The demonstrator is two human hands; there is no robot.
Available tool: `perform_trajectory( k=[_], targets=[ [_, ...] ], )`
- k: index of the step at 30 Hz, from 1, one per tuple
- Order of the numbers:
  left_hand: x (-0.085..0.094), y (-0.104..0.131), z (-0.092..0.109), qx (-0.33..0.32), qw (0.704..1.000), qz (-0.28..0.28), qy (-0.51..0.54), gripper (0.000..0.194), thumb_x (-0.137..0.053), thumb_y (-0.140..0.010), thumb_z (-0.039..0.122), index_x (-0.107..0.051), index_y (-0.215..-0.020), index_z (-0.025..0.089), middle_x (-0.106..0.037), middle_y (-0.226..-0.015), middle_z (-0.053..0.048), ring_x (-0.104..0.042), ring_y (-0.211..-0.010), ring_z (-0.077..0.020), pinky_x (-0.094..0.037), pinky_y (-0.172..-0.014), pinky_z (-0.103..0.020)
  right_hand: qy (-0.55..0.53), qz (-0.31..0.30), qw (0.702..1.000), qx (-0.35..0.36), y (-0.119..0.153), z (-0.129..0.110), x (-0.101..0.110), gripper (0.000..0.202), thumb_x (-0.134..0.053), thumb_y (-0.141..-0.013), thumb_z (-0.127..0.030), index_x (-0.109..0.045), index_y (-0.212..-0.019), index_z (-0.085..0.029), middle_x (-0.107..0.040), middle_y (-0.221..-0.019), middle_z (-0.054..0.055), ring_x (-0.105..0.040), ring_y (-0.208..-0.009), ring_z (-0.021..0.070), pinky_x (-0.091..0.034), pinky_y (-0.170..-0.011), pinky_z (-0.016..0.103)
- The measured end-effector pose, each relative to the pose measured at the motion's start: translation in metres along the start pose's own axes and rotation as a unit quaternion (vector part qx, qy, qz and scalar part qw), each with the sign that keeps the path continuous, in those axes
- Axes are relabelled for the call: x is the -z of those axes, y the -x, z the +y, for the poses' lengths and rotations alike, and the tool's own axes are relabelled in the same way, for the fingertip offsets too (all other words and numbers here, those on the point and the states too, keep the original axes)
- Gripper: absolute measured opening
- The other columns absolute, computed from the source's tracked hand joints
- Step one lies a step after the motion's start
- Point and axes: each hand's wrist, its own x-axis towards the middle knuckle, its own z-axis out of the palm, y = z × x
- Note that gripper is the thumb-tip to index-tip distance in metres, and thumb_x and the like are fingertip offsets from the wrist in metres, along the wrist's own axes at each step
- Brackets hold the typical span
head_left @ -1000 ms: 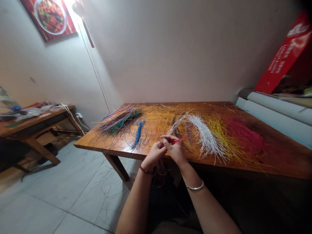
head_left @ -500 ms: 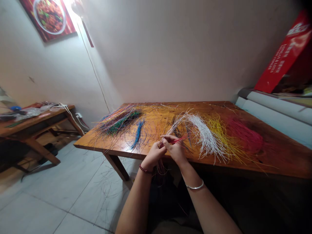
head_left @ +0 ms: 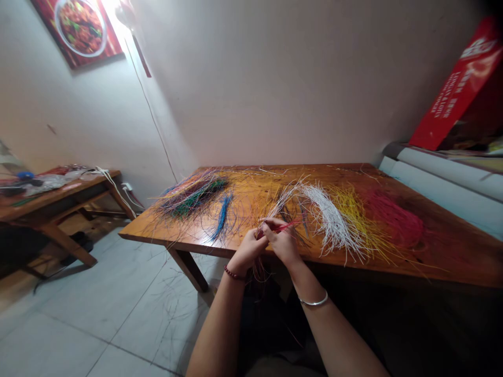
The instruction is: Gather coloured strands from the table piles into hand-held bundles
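My left hand (head_left: 250, 246) is closed on a bundle of thin mixed-colour wires, whose ends hang below it past the table's front edge. Against it, my right hand (head_left: 282, 242) pinches red wires (head_left: 288, 226) that stick out to the right between its fingers. The fingertips of both hands meet over the bundle. On the wooden table (head_left: 251, 183), a white wire pile (head_left: 330, 214), a yellow pile (head_left: 349, 204) and a pink-red pile (head_left: 396, 217) lie to the right. A small blue bundle (head_left: 222, 217) and a mixed pile with green wires (head_left: 192, 196) lie to the left.
A second table (head_left: 58, 196) with plastic bags and cables stands at the far left. White rolls (head_left: 444, 180) and a red box (head_left: 456, 89) are at the right. Wire scraps lie on the tiled floor (head_left: 129, 314). A wall stands behind the table.
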Motion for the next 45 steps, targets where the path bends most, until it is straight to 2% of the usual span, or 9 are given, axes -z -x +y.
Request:
perform_trajectory(
  k=[10,16,23,26,29,34,40,45],
  targets=[
    [0.003,-0.002,-0.001,-0.008,1.000,-0.019,-0.017,0.040,-0.064,-0.067,0.046,-0.060,-0.073,0.007,-0.048,-0.060,0.000,-0.035,-0.054,-0.0063,-0.027,-0.049,-0.019,0.003,0.026,1.000,0.011,0.000,0.000,-0.002,0.014,-0.060,-0.073,-0.028,-0.066,-0.077,-0.016,-0.067,-0.075,0.006,-0.063,-0.070,0.0178,-0.051,-0.065,0.029],
    [0.004,-0.003,-0.003,-0.005,0.999,-0.031,-0.016,0.042,-0.065,-0.066,0.047,-0.061,-0.080,0.007,-0.050,-0.063,-0.001,-0.037,-0.056,-0.0075,-0.028,-0.050,-0.019,-0.015,0.027,0.999,-0.013,0.000,0.001,-0.002,0.011,-0.060,-0.070,-0.025,-0.064,-0.074,-0.015,-0.065,-0.072,0.005,-0.062,-0.066,0.0167,-0.050,-0.062,0.028],
    [0.004,-0.003,-0.003,-0.020,0.999,-0.042,-0.018,0.040,-0.063,-0.067,0.047,-0.060,-0.076,0.008,-0.048,-0.062,0.001,-0.035,-0.055,-0.0066,-0.027,-0.051,-0.019,-0.035,0.032,0.999,-0.021,-0.002,0.003,-0.003,0.010,-0.061,-0.068,-0.024,-0.063,-0.072,-0.015,-0.064,-0.073,0.005,-0.061,-0.067,0.0165,-0.049,-0.064,0.028],
    [0.004,-0.003,-0.005,-0.022,0.999,-0.042,-0.025,0.037,-0.061,-0.070,0.046,-0.057,-0.073,0.009,-0.043,-0.059,0.002,-0.031,-0.053,-0.0056,-0.023,-0.048,-0.019,-0.058,0.023,0.998,-0.028,-0.001,0.006,-0.002,0.011,-0.060,-0.070,-0.025,-0.063,-0.074,-0.016,-0.063,-0.072,0.004,-0.060,-0.066,0.0151,-0.049,-0.063,0.026],
    [0.004,-0.002,-0.005,-0.027,0.998,-0.044,-0.025,0.033,-0.061,-0.071,0.042,-0.051,-0.067,0.011,-0.037,-0.056,0.004,-0.025,-0.051,-0.0047,-0.019,-0.046,-0.019,-0.100,0.008,0.994,-0.052,-0.001,0.009,-0.001,0.014,-0.060,-0.072,-0.029,-0.062,-0.078,-0.016,-0.060,-0.065,0.001,-0.056,-0.058,0.0120,-0.047,-0.056,0.023],
    [0.004,0.000,-0.002,-0.012,0.999,-0.041,-0.012,0.032,-0.064,-0.069,0.036,-0.042,-0.059,0.014,-0.031,-0.052,0.006,-0.023,-0.048,-0.0040,-0.018,-0.044,-0.019,-0.157,0.017,0.985,-0.071,-0.002,0.005,-0.002,0.020,-0.061,-0.072,-0.033,-0.058,-0.082,-0.016,-0.054,-0.055,-0.003,-0.050,-0.048,0.0092,-0.043,-0.049,0.021],
    [-0.001,0.002,0.004,-0.002,1.000,-0.020,-0.002,0.031,-0.068,-0.064,0.039,-0.050,-0.062,0.014,-0.034,-0.049,0.005,-0.030,-0.048,-0.0058,-0.025,-0.046,-0.020,-0.193,0.033,0.977,-0.080,-0.004,-0.003,-0.003,0.026,-0.059,-0.073,-0.037,-0.050,-0.086,-0.017,-0.052,-0.050,-0.005,-0.049,-0.045,0.0092,-0.041,-0.048,0.021],
    [-0.002,0.003,0.006,0.002,1.000,-0.021,0.016,0.032,-0.069,-0.064,0.040,-0.052,-0.063,0.013,-0.034,-0.049,0.005,-0.029,-0.048,-0.0054,-0.023,-0.046,-0.020,-0.186,0.034,0.980,-0.064,-0.004,-0.004,-0.001,0.023,-0.055,-0.077,-0.036,-0.049,-0.089,-0.018,-0.051,-0.052,-0.006,-0.048,-0.046,0.0087,-0.042,-0.051,0.022]
  ],
)
